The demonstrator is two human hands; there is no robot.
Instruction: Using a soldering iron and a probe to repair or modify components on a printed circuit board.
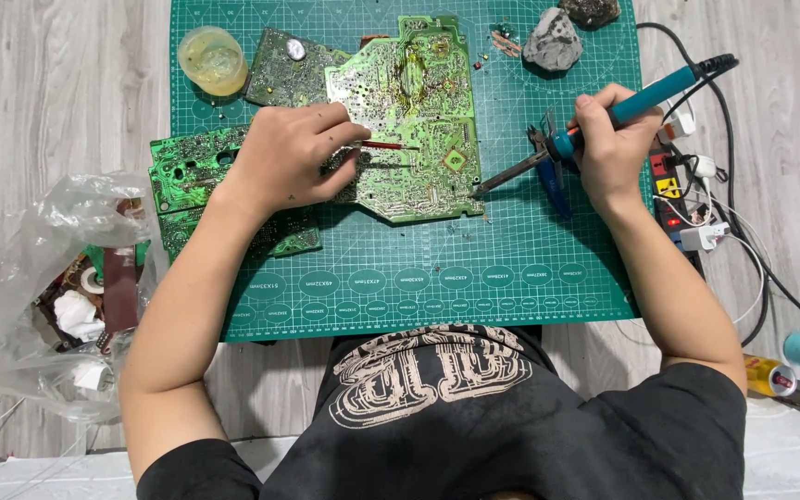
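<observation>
My left hand (291,153) holds red-tipped tweezers (389,145) over a large green circuit board (414,120) lying on a green cutting mat (437,268). My right hand (611,148) grips a blue-handled soldering iron (594,120); its metal tip (493,183) reaches the board's right lower edge. A small component between the tweezer tips is too small to make out.
More green boards (187,171) lie under and left of my left arm. A yellowish jar (212,59) stands at the mat's top left, grey lumps (553,39) at top right. Blue pliers (548,167), a power strip (673,199) with cables on the right, a plastic bag (67,296) on the left.
</observation>
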